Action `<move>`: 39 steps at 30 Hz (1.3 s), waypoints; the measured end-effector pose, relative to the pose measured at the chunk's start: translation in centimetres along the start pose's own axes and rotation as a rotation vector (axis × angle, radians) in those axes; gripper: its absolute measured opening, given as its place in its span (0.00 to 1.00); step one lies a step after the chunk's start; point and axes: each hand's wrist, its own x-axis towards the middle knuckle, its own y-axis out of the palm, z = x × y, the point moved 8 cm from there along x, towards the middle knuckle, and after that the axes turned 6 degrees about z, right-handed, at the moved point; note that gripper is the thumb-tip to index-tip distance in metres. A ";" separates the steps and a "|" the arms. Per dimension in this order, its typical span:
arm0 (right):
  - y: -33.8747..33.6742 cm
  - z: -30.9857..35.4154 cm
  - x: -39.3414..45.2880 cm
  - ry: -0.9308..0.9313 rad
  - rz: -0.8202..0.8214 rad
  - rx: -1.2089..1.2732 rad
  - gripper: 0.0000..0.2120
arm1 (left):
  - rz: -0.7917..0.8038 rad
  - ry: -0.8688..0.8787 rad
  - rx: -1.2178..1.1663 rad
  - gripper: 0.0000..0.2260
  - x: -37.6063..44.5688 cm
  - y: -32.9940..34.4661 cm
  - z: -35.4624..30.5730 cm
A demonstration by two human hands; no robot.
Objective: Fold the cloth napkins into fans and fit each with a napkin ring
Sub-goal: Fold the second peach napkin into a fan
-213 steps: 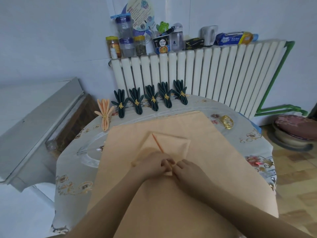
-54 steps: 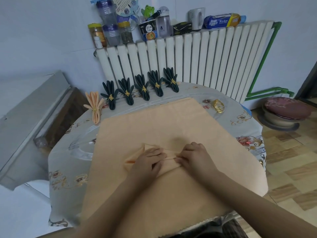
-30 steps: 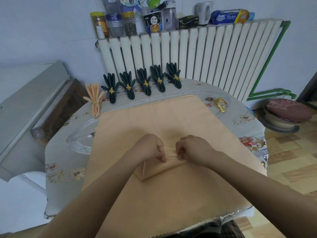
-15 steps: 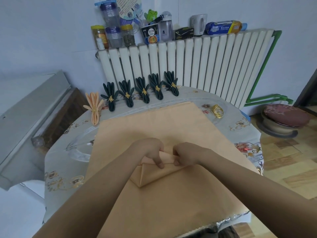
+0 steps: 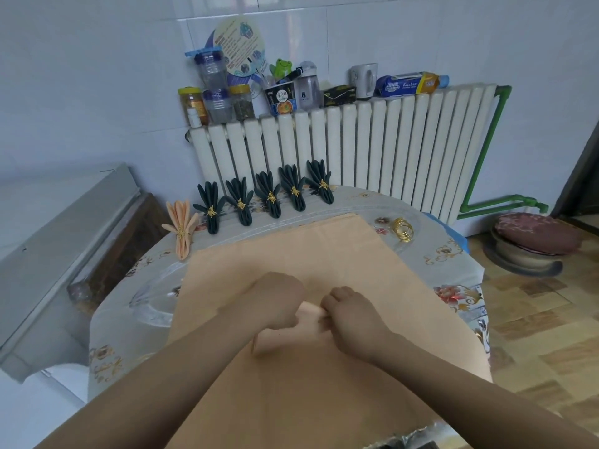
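**Clerk:** Stock count, left to right. Far left of the tabletop (image 5: 136, 322): one peach fan napkin (image 5: 181, 229), ringed, finished. Just to its right, along the far edge by the radiator (image 5: 372, 150): five dark green fan napkins (image 5: 269, 199), each with a gold ring at the waist. Six done by my count.

**Checker:** And the item in hand?

**Clerk:** Centre, near side: one peach napkin (image 5: 285, 340), in progress, lying on the stack of flat peach cloths (image 5: 324, 247). Your left hand (image 5: 278, 298) has its fingers curled down onto the napkin's far edge, pinching it. Your right hand (image 5: 348, 314) is curled likewise, gripping the same edge just beside the left; a small ridge of cloth shows between them. That reads as pleating under way. How many pleats are made I cannot tell, as your hands cover them.

**Checker:** Rings remaining?

**Clerk:** Far right of the tabletop, well apart from your hands: a cluster of gold napkin rings (image 5: 403, 229), loose. Exact count too small to tell.

**Checker:** Outstanding work?

**Clerk:** In my judgement: finish pleating this napkin, fold it and ring it. The flat peach cloths underneath look like further napkins awaiting the same treatment; the number of layers is not readable. You are past the green batch, early in the peach.
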 end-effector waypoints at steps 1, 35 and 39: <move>-0.5 -0.1 0.0 -0.004 -0.083 0.022 0.09 | -0.072 -0.032 0.092 0.06 -0.4 -1.0 -0.1; 3.6 -2.0 -0.3 0.119 0.081 0.768 0.14 | -0.007 -0.377 -0.911 0.20 -3.2 11.7 8.2; 4.0 -2.2 -0.1 0.126 0.067 0.792 0.10 | -0.113 -0.214 -0.780 0.18 -2.9 9.5 7.1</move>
